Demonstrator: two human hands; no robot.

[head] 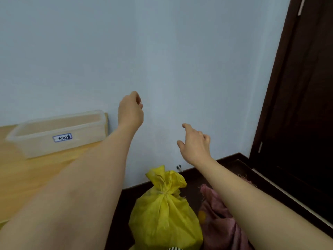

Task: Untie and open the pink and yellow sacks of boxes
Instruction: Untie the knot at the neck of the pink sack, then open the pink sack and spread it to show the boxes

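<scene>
Both hands empty, left hand (130,112) loosely curled, right hand (195,144) spread; yellow sack (162,213) tied, directly below them, pink sack (216,224) beside: suggest lowering, pinching the neck tie (162,193) first.

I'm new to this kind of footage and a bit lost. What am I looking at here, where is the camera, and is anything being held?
There is no machine here. This is one picture from a camera worn on a person's head, looking forward and down, so the two bare arms reaching out are the wearer's own. The left hand is loosely curled in front of the wall; the right hand is open with fingers spread. Neither holds anything. Below them, on the dark floor, stand a yellow sack, tied shut at its neck, and a pink sack beside it, partly hidden by the right arm. To the left, a clear plastic bin with a small label sits on a wooden surface. A dark door is at right.
</scene>
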